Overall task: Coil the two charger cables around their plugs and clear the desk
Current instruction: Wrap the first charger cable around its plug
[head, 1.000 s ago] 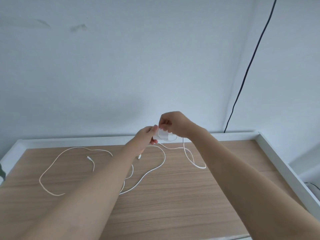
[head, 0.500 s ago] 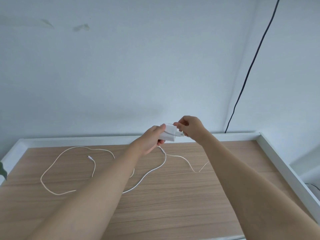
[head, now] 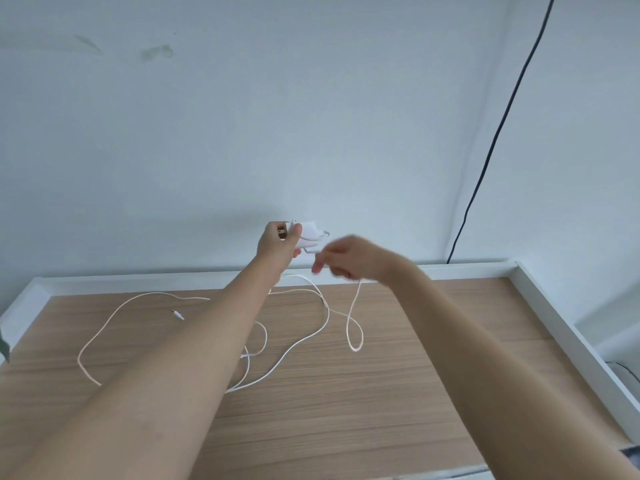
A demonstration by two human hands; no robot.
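Observation:
My left hand (head: 277, 242) holds a white charger plug (head: 309, 235) up in the air above the far edge of the wooden desk (head: 381, 393). A turn of white cable wraps the plug. My right hand (head: 346, 258), blurred, sits just right of and below the plug, pinching the white cable (head: 355, 317), which hangs from it in a loop down to the desk. A second white cable (head: 114, 315) lies in wide curves across the desk's left half, its free connector end (head: 178, 314) pointing right. Part of the cabling is hidden under my left forearm.
A raised white rim (head: 554, 327) borders the desk at the back and right. A black cord (head: 498, 133) runs down the wall to the back right corner. A green leaf tip (head: 4, 348) shows at the left edge.
My left hand lifted the plug higher. My right hand swung down and right of the plug, drawing the cable with it. The hanging loop on the desk shifted toward the middle.

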